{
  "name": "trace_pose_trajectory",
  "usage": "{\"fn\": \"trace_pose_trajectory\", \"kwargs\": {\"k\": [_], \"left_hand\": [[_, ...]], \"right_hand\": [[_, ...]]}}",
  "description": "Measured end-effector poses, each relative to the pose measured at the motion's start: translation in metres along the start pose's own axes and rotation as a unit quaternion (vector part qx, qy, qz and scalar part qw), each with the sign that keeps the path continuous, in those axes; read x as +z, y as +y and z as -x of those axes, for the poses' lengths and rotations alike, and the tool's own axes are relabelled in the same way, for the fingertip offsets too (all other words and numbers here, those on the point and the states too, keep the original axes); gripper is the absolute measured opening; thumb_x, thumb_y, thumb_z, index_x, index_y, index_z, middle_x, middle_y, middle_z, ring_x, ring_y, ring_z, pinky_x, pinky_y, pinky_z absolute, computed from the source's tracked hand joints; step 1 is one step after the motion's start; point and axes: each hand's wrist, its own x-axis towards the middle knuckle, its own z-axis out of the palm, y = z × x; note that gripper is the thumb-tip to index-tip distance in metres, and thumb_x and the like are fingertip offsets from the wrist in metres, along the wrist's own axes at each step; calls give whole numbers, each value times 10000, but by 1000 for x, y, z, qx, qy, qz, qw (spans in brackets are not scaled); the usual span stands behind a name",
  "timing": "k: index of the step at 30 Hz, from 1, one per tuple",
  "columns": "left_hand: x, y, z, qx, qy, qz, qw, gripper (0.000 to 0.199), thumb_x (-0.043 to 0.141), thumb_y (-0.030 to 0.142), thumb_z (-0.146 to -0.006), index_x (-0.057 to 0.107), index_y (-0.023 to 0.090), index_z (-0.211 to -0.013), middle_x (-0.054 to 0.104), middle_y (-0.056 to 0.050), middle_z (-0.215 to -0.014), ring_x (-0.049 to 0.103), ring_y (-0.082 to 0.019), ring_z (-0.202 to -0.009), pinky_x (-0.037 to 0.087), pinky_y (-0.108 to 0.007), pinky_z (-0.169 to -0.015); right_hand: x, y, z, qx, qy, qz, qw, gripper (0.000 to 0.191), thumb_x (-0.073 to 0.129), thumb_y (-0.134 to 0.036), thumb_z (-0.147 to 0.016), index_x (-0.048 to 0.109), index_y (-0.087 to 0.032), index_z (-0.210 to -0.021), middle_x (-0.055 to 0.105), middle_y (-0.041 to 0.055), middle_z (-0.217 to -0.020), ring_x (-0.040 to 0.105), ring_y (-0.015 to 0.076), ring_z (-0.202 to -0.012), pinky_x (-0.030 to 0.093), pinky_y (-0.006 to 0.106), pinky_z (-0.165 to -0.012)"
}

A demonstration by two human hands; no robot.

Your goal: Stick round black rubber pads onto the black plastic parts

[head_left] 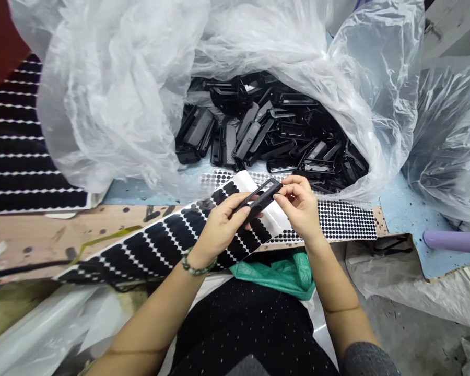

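My left hand grips a long, narrow black plastic piece with a raised rim and an oblong recess near its far end. The piece is tilted, its far end up and to the right. At that end my right hand is closed, thumb and fingertips pinching the edge; whether a small sticker is also between them I cannot tell. Beneath both hands lie a sheet of larger black round stickers, with a bare white backing strip, and a sheet of small black dots.
Behind my hands, an open clear plastic bag spills many similar black parts. More striped black sticker sheets lie at the left. A purple cylinder rests at the right edge, and green cloth-like material hangs below the table edge.
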Motion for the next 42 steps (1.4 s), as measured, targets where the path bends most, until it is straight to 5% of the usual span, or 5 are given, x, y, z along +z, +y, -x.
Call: {"fn": "trace_pose_trajectory", "kwargs": {"k": [11,23,33,38,42], "left_hand": [[7,-5,5,-26,8,84,996,370,722,415,-743,705,162,-1013,688,-72,-956,695,-178,-657,508,-216,-452],[9,-26,5,-67,-65,49,994,493,699,534,-754,666,222,-1134,643,-98,-1223,666,-262,-1034,576,-308,-749],[29,-35,-3,-87,-177,69,978,569,431,578,-920,437,260,-1392,635,-113,-1275,548,-274,-1241,448,-444,-1004],[56,-34,-37,107,-144,-143,973,418,429,358,-956,473,250,-1358,469,-107,-1471,416,-256,-1375,372,-465,-1099],[89,-42,-94,236,-174,-411,863,351,392,64,-881,628,188,-1109,648,-89,-1245,569,-197,-1200,428,-394,-1054]], "right_hand": [[5,4,9,25,63,-75,995,581,761,-428,-715,554,-328,-1248,529,64,-1333,616,208,-995,553,393,-873],[-19,21,27,65,38,-64,995,179,677,-391,-792,760,-274,-899,735,31,-937,680,211,-914,554,387,-853],[-23,44,42,-100,91,187,973,91,604,-235,-864,674,-228,-807,609,76,-1038,614,219,-992,537,417,-878],[-25,48,45,-192,200,230,933,72,589,-188,-870,634,-229,-831,568,63,-970,599,205,-925,529,402,-825],[-33,47,51,-178,240,229,926,64,590,-193,-866,612,-228,-817,557,48,-948,588,198,-919,515,395,-827]]}}
